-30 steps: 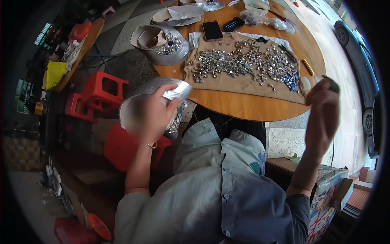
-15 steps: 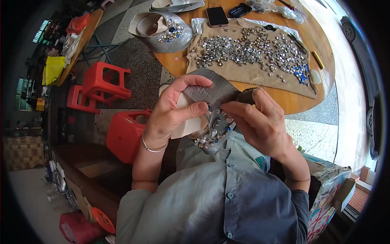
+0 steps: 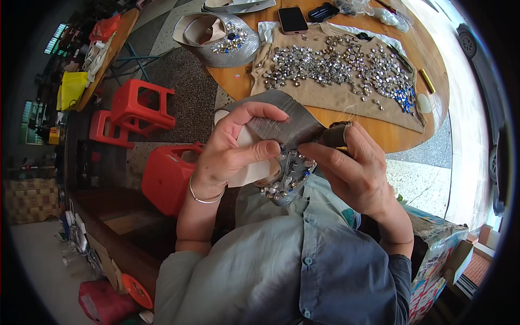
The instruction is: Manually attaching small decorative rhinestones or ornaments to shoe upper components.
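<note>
Above my lap, my left hand (image 3: 238,143) is closed on a silver-grey shoe upper (image 3: 284,122) with a beige lining, fingers over its outer face and thumb near the stones. Clear, pearly and blue stones (image 3: 281,189) run along its lower part. My right hand (image 3: 352,168) is closed, with thumb and forefinger pinched together at the stone-set edge. Whatever lies between those fingertips is too small to make out. A dark, rounded piece (image 3: 335,135) shows at its other fingers; I cannot tell its kind. Fine threads stand up beside it.
Loose clear and blue stones (image 3: 325,65) lie on a brown cloth (image 3: 341,100) on the round wooden table (image 3: 222,78). Another stone-set silver upper (image 3: 238,51), a phone (image 3: 292,20) and tweezers (image 3: 400,58) are there too. Red stools (image 3: 168,179) stand at left.
My right hand has shifted slightly right and down, and the dark piece at its fingers has turned a little. My left hand still holds the upper in nearly the same place.
</note>
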`<action>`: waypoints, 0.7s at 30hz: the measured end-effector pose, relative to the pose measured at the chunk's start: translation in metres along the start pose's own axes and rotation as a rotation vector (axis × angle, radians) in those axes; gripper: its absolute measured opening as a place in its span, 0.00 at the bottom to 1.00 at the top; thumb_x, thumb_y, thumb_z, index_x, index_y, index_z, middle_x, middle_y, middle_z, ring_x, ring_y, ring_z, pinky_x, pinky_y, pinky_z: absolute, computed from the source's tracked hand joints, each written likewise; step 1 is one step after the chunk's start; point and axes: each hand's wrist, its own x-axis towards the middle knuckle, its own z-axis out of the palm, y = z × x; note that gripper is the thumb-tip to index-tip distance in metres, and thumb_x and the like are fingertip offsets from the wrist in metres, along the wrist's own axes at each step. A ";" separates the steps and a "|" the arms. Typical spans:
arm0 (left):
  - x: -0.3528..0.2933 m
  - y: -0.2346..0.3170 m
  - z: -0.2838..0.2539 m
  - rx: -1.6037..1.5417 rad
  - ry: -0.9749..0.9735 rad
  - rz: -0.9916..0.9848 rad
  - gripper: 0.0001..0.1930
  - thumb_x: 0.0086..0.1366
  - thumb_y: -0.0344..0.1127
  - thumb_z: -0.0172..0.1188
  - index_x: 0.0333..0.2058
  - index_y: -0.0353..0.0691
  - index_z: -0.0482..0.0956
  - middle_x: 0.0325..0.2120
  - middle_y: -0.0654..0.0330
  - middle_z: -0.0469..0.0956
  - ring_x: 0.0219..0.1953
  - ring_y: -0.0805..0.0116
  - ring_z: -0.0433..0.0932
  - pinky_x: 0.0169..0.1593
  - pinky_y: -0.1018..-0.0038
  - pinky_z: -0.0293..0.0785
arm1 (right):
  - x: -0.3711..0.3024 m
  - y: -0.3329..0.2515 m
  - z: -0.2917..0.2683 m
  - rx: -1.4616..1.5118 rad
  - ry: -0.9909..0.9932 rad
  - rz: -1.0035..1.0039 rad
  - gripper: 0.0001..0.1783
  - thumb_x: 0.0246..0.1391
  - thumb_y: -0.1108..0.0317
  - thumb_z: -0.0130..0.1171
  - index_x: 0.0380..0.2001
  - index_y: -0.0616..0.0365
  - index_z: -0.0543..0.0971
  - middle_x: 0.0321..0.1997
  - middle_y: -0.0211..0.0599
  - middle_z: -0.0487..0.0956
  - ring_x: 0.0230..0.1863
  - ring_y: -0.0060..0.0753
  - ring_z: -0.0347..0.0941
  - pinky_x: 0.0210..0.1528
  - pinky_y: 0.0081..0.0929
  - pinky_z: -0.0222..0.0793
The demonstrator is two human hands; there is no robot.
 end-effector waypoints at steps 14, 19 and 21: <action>0.002 -0.004 0.001 -0.163 0.076 -0.136 0.22 0.48 0.22 0.65 0.43 0.35 0.69 0.36 0.62 0.74 0.35 0.77 0.74 0.40 0.82 0.70 | -0.007 0.008 0.015 0.370 0.104 0.242 0.09 0.43 0.80 0.60 0.30 0.58 0.77 0.21 0.32 0.69 0.23 0.31 0.61 0.25 0.26 0.59; 0.003 -0.008 0.005 -0.204 0.127 -0.132 0.22 0.48 0.22 0.65 0.43 0.36 0.69 0.35 0.63 0.74 0.32 0.78 0.75 0.36 0.84 0.71 | -0.009 0.007 0.012 0.319 0.007 0.316 0.06 0.43 0.80 0.59 0.27 0.60 0.76 0.27 0.33 0.75 0.29 0.31 0.67 0.30 0.24 0.62; 0.003 -0.009 0.002 -0.209 0.145 -0.152 0.22 0.48 0.22 0.65 0.42 0.36 0.70 0.35 0.63 0.74 0.33 0.77 0.75 0.37 0.83 0.71 | -0.008 0.008 0.011 0.319 -0.002 0.323 0.05 0.44 0.80 0.59 0.27 0.60 0.76 0.29 0.33 0.75 0.29 0.31 0.66 0.30 0.24 0.62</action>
